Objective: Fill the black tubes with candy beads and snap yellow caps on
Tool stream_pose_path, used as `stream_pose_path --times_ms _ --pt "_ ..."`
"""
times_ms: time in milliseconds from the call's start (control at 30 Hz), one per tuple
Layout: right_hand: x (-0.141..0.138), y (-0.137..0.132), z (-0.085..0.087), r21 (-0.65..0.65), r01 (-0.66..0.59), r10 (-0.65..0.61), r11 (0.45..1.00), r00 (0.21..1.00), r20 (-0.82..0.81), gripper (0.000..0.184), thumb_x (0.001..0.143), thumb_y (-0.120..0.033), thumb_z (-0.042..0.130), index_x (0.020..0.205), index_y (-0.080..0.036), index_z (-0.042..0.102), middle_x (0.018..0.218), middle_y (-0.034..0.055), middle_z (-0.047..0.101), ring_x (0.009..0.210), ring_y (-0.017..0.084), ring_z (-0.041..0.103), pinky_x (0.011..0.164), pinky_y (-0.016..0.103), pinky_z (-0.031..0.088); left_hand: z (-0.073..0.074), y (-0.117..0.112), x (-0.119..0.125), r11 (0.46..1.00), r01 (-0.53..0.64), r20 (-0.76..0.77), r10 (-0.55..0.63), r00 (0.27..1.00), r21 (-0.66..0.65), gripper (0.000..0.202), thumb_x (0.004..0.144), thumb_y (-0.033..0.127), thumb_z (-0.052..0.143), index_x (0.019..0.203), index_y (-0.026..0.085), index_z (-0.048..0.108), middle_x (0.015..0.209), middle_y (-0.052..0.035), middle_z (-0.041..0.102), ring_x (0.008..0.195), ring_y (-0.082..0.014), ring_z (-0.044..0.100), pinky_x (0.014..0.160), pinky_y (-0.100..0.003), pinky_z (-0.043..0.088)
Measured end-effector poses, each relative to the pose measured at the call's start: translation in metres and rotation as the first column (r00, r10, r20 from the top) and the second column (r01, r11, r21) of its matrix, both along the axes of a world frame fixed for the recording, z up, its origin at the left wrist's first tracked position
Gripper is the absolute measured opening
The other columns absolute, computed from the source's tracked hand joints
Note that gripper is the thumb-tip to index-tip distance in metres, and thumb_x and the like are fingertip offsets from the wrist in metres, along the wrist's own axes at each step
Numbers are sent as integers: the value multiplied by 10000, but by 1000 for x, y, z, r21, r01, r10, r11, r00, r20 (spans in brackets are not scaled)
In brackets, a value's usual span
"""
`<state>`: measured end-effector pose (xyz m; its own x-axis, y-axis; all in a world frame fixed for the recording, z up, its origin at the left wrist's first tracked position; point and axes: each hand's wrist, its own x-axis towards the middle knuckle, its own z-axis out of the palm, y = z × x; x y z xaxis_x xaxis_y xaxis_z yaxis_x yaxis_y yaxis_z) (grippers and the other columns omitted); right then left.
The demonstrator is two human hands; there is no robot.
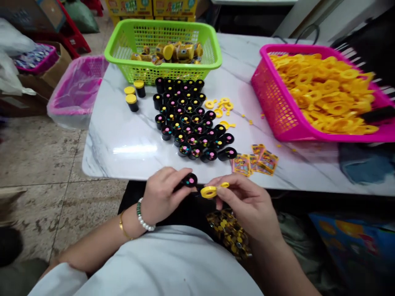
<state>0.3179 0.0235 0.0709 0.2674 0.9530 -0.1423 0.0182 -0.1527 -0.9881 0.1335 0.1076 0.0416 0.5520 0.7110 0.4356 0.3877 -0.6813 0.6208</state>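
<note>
My left hand [162, 195] is closed round a small black tube [188, 181] with coloured sweets showing in its open top. My right hand [247, 201] pinches a yellow ring-shaped cap [210, 191] just right of the tube, the two nearly touching. Both hands hover over my lap, below the near edge of the white marble table [123, 144]. On the table stand several open black tubes [191, 123] in a tight cluster, with three yellow-capped tubes [133, 96] to their left.
A green basket [123, 45] at the back holds yellow labelled tubes. A pink basket [277, 111] on the right is full of yellow caps. Loose yellow caps [220, 107] and colourful stickers [256, 162] lie between. A bag of small pieces [230, 234] rests in my lap.
</note>
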Motion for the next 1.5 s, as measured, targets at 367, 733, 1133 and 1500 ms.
stream_pose_path --times_ms 367,733,1133,1500 --pt "-90 91 -10 16 -168 169 986 984 -49 209 801 -398 707 780 -211 616 799 -2 629 565 102 541 437 212 460 2 24 -66 951 -306 -58 304 951 -49 177 877 286 662 1017 187 707 778 -24 636 748 -159 584 704 -292 484" --pt "-98 89 -17 9 -86 85 996 995 52 189 849 -394 674 813 -225 595 852 17 664 605 126 587 480 244 519 -4 22 -65 953 -300 -95 295 951 -44 248 906 409 616 966 181 692 759 -28 606 759 -182 549 740 -322 424" --pt "-92 98 -16 -40 -168 164 985 983 -87 165 832 -337 703 785 -224 593 657 -43 612 497 95 548 478 234 487 -6 24 -66 954 -300 -93 299 950 6 252 910 413 610 975 187 700 754 -19 606 743 -172 552 737 -306 414" --pt "-102 95 -20 78 -43 35 996 994 101 182 802 -330 729 783 -211 593 701 -34 640 565 109 617 478 211 529 21 20 -71 941 -234 -148 202 968 -244 258 859 328 679 1033 138 670 773 -27 614 693 -160 559 653 -278 443"
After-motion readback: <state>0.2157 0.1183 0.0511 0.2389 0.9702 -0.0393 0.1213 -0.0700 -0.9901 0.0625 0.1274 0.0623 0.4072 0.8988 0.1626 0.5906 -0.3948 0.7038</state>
